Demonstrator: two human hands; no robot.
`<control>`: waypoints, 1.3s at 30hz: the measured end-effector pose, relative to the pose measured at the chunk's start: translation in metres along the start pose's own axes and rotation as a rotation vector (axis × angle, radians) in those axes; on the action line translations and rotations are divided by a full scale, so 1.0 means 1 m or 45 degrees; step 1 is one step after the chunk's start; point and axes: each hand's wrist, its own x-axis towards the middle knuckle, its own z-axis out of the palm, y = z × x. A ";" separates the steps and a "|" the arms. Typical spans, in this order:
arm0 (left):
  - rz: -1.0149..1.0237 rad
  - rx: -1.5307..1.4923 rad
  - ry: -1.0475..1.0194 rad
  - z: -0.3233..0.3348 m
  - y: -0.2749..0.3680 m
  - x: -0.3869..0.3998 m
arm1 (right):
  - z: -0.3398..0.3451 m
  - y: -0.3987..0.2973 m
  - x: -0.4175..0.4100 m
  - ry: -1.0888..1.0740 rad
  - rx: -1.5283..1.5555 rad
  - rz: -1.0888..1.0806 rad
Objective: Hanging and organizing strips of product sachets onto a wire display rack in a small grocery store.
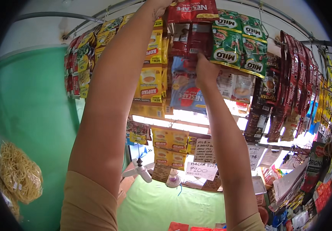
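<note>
My left hand [160, 6] reaches up to the top edge of the picture, where most of it is cut off. It is beside a red Nescafe Original pack [193, 11] whose print is upside down. Lower and to the right, my right hand [208, 70] grips the bottom of a dark red sachet strip [199, 39], its thumb on the front; the other fingers are hidden. Just right of that hand hang green Milo sachets [226, 55]. Blue Nescafe Creamy White sachets [187, 92] hang behind my right hand, and yellow Kopiko sachets [150, 83] are next to my left forearm.
Metal rails [96, 17] run overhead. Dark red sachet strips [294, 80] and black Kapitan coffee sachets [270, 86] hang at right. A ceiling fan [139, 170] and handwritten price signs [201, 170] are farther back. Bagged noodles [20, 173] hang by a green wall [36, 115].
</note>
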 end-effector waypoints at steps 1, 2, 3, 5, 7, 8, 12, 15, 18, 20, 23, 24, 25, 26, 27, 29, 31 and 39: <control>-0.016 0.003 0.037 0.003 0.002 -0.002 | 0.000 0.002 0.002 -0.014 0.011 -0.004; -0.033 0.006 0.074 0.007 0.005 -0.003 | 0.000 0.004 0.003 -0.027 0.022 -0.008; -0.051 0.009 0.111 0.010 0.007 -0.005 | 0.000 0.006 0.006 -0.040 0.033 -0.011; -0.087 0.017 0.191 0.013 0.011 -0.007 | 0.001 0.007 0.007 -0.055 0.044 -0.017; -0.124 0.026 0.277 0.014 0.015 -0.010 | 0.003 0.006 0.004 -0.062 0.030 -0.023; -0.144 0.030 0.318 0.015 0.017 -0.010 | 0.003 0.005 0.002 -0.064 0.023 -0.026; -0.335 0.068 0.371 0.023 0.012 -0.002 | 0.002 0.002 0.000 -0.049 -0.010 0.006; -0.508 0.102 0.374 0.024 0.001 0.011 | -0.001 0.000 0.001 -0.028 -0.035 0.040; -0.486 0.115 0.266 -0.026 -0.011 0.034 | 0.014 0.004 -0.002 -0.096 0.054 0.041; -0.494 0.098 0.204 -0.021 -0.018 0.037 | 0.010 0.008 0.004 -0.084 0.071 0.041; -0.510 0.201 0.290 0.010 -0.012 0.023 | -0.004 0.008 0.010 -0.013 0.046 -0.018; -0.514 0.239 0.326 0.016 -0.007 0.018 | -0.005 0.008 0.010 0.002 0.040 -0.036; -0.510 0.253 0.335 0.014 -0.005 0.018 | -0.004 0.012 0.012 -0.010 0.050 -0.032; -0.507 0.204 0.278 0.012 -0.003 0.018 | -0.003 0.016 0.015 0.031 0.002 -0.159; -0.501 0.144 0.217 0.009 -0.003 0.019 | -0.002 0.020 0.017 0.078 -0.053 -0.291; -0.492 0.026 0.090 0.005 -0.002 0.022 | -0.003 0.028 0.024 0.178 -0.163 -0.554; -0.485 0.224 0.072 0.011 -0.002 0.025 | -0.009 0.032 0.028 0.182 -0.200 -0.508; -0.099 1.238 -0.022 0.043 0.005 0.026 | -0.037 0.024 -0.022 0.027 -0.672 -0.211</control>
